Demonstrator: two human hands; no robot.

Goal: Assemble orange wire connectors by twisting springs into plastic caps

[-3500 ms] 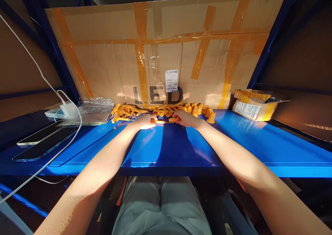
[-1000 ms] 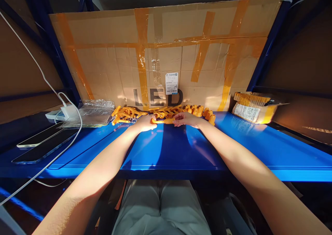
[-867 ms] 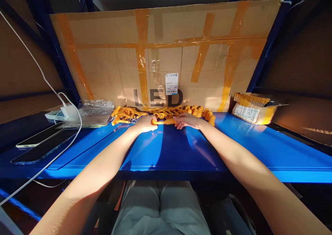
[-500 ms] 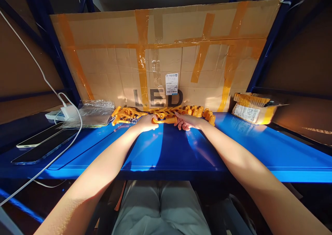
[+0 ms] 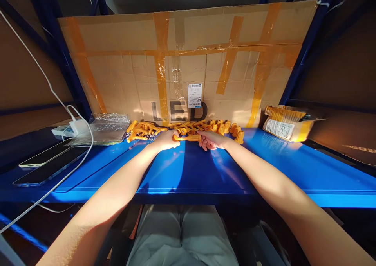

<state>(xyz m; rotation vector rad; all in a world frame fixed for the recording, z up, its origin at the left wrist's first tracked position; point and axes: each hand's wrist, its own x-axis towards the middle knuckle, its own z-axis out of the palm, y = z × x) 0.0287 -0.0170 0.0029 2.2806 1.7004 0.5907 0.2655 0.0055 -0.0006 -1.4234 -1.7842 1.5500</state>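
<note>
Both of my hands hold one orange plastic piece [image 5: 191, 138] just above the blue shelf. It lies level, with a narrow stem on the left and a thicker, ribbed end on the right. My left hand [image 5: 166, 139] is closed on the stem end, while my right hand [image 5: 210, 140] pinches the thick end with curled fingers. Behind them is a row of orange tube-like pieces [image 5: 183, 131] with round open ends. Short orange cap-like pieces [image 5: 226, 126] stand to the right. A heap of slim, curved orange parts [image 5: 143, 130] lies beside my left hand, with small shiny bits among them.
A taped cardboard sheet [image 5: 123, 78] marked LED backs the blue shelf [image 5: 164, 176]. On the left are two phones [image 5: 48, 166], a white charger [image 5: 77, 127] with a cable, and clear plastic bags [image 5: 110, 127]. A small open carton [image 5: 286, 126] sits at right.
My right hand has shifted very slightly down and left along the thick end of the orange piece. My left hand stays nearly in place.
</note>
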